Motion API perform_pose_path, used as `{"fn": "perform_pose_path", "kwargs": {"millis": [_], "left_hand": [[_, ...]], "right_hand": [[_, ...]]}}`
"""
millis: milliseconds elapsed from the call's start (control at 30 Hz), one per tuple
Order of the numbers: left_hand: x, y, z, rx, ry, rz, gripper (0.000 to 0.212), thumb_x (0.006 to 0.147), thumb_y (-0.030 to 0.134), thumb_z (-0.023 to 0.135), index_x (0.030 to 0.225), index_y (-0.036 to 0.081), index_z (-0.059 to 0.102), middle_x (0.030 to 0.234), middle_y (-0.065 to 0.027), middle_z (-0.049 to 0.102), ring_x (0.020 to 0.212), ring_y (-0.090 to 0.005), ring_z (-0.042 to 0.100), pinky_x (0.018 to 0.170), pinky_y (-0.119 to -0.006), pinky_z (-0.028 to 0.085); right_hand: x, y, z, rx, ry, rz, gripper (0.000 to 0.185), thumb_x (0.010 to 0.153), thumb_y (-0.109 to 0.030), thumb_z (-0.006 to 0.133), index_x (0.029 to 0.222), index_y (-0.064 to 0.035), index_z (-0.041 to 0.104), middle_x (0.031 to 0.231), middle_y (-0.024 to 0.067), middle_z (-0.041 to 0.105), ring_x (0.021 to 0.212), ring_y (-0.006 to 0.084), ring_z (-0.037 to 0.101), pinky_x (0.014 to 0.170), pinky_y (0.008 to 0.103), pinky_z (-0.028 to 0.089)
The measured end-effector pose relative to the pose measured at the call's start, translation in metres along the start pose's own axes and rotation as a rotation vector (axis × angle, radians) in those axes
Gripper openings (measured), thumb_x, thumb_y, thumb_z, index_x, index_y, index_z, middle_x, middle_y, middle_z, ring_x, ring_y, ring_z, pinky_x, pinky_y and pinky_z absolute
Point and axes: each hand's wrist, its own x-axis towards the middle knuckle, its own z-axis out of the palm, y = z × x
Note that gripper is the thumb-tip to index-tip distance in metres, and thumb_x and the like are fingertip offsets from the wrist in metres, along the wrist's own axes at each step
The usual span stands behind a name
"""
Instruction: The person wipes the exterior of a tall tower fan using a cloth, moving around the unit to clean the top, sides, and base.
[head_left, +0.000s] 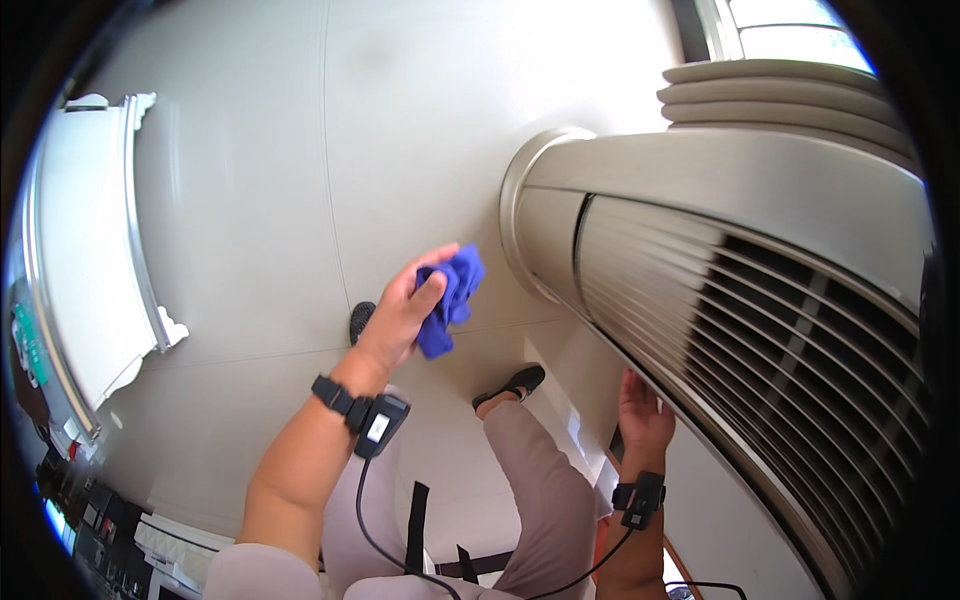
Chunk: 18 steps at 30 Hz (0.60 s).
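Note:
My left hand (401, 311) holds a crumpled blue cloth (451, 300), pinched between thumb and fingers. The cloth is in the air above the tiled floor, apart from the floor-standing air conditioner (637, 247). This tall, beige, rounded unit fills the right side, and horizontal-looking slats (795, 337) cover its dark outlet. Low at the unit's near side edge is my right hand (646, 424), palm turned up and thumb apart from the fingers. Its fingertips reach the edge and are partly hidden there; I see nothing held in it. Black sensor straps with cables are on both wrists.
A white cabinet (94, 247) with carved feet stands at the left, with objects on its top. Behind the air conditioner are thick beige folds (772, 97), perhaps a curtain, beside a bright window (795, 37). My feet in black shoes (510, 386) are on the pale tiles (247, 225).

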Motion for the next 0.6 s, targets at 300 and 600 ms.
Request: {"fn": "perform_pose_path", "kwargs": {"millis": [300, 600], "left_hand": [[-0.182, 0.182, 0.126, -0.131, -0.058, -0.103, 0.060, 0.098, 0.045, 0.046, 0.136, 0.000, 0.040, 0.122, -0.0109, 0.056, 0.104, -0.0169, 0.057, 0.085, -0.032, 0.050], [-0.249, 0.352, 0.224, 0.319, -0.473, 0.244, 0.071, 0.099, 0.054, 0.025, 0.147, 0.002, 0.023, 0.155, -0.0110, 0.016, 0.142, -0.0227, 0.018, 0.116, -0.037, 0.014]], "right_hand": [[-0.276, 0.033, 0.058, -0.686, -0.324, 0.537, 0.041, 0.096, -0.041, 0.050, 0.121, -0.0086, 0.055, 0.107, 0.0094, 0.064, 0.095, 0.0249, 0.062, 0.085, 0.0409, 0.052], [-0.488, 0.055, 0.266, -0.851, -0.967, 0.181, 0.071, 0.086, -0.049, 0.064, 0.140, -0.0102, 0.037, 0.124, 0.0094, 0.052, 0.113, 0.0205, 0.051, 0.094, 0.0356, 0.045]]}}
